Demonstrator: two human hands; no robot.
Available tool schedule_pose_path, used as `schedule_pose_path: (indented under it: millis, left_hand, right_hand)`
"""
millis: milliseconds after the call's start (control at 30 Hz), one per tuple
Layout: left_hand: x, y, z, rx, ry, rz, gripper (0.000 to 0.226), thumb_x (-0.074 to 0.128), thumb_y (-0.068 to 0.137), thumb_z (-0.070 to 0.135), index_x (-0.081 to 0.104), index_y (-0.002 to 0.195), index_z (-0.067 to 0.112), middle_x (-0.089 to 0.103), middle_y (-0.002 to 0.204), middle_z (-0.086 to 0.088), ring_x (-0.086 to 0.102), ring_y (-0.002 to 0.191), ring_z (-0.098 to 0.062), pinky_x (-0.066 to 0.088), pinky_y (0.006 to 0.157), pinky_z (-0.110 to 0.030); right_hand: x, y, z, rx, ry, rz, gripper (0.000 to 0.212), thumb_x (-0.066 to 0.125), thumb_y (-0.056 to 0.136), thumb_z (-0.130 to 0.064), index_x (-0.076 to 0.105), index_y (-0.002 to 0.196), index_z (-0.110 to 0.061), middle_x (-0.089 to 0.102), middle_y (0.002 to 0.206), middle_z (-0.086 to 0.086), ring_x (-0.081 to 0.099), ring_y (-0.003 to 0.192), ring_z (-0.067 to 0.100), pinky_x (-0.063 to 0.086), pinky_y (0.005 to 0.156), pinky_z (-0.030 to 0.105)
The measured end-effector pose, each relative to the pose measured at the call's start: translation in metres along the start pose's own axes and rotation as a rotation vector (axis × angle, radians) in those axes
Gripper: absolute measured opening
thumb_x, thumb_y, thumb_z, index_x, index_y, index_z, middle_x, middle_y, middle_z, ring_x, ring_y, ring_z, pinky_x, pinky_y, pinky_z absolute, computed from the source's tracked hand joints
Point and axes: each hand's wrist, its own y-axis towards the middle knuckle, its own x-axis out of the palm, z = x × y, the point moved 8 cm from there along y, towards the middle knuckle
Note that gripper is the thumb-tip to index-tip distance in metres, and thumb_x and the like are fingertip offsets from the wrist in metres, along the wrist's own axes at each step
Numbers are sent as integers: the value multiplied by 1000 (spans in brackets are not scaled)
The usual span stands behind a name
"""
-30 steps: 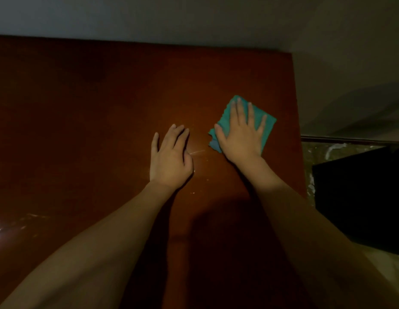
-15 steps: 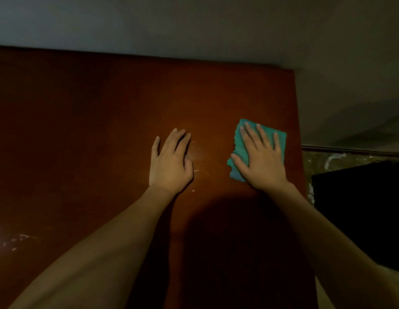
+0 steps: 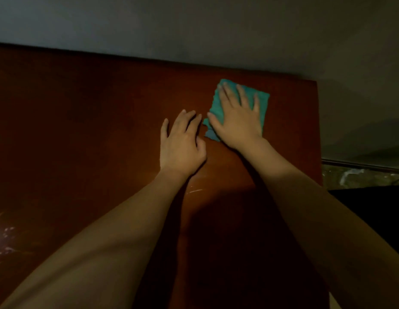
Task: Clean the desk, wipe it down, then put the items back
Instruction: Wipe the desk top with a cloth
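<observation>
A dark reddish-brown desk fills most of the head view. A teal cloth lies flat on it near the back right corner. My right hand presses down on the cloth with straight, spread fingers and covers most of it. My left hand rests flat on the bare desk just left of the cloth, its fingers straight and close together. The two hands nearly touch at the thumbs.
A grey wall runs along the desk's back edge. The desk's right edge drops off beside a dark object lower down. Faint scratches and glare show at the desk's left front.
My right hand has slid the cloth from near the right edge back leftward and away toward the wall. My left hand has stayed flat in about the same spot.
</observation>
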Motion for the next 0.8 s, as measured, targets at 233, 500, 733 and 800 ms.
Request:
schedule_pose_path:
  millis: [233, 500, 733, 800]
  left_hand:
    - [0, 7, 2, 9, 6, -22, 56, 37, 85, 26, 43, 139, 15, 39, 146, -2, 23, 142, -15, 8, 115, -45]
    - [0, 18, 6, 8, -12, -9, 56, 37, 84, 26, 45, 138, 15, 41, 145, -2, 24, 142, -15, 4, 114, -43]
    - [2, 23, 6, 7, 4, 11, 56, 37, 83, 26, 46, 137, 15, 43, 144, -1, 26, 141, -15, 9, 114, -45]
    - [3, 25, 5, 1, 14, 0, 56, 38, 83, 24, 44, 139, 16, 41, 145, -1, 24, 141, -15, 8, 115, -45]
  right_hand:
    - [4, -69, 25, -255, -43, -95, 74, 17, 87, -63, 14, 151, -26, 16, 158, -6, 6, 146, 15, -8, 114, 40]
    - [-17, 1, 102, 238, 63, 28, 71, 31, 95, -55, 10, 152, -20, 6, 160, -3, 0, 147, 22, -1, 115, 52]
    - [-12, 61, 24, -49, 8, 5, 66, 28, 97, -52, 7, 152, -22, 7, 160, -6, 1, 147, 19, -4, 115, 52]
    - [-9, 57, 7, -132, -17, 2, 66, 27, 97, -52, 6, 152, -23, 4, 160, -8, -2, 147, 19, -6, 114, 52]
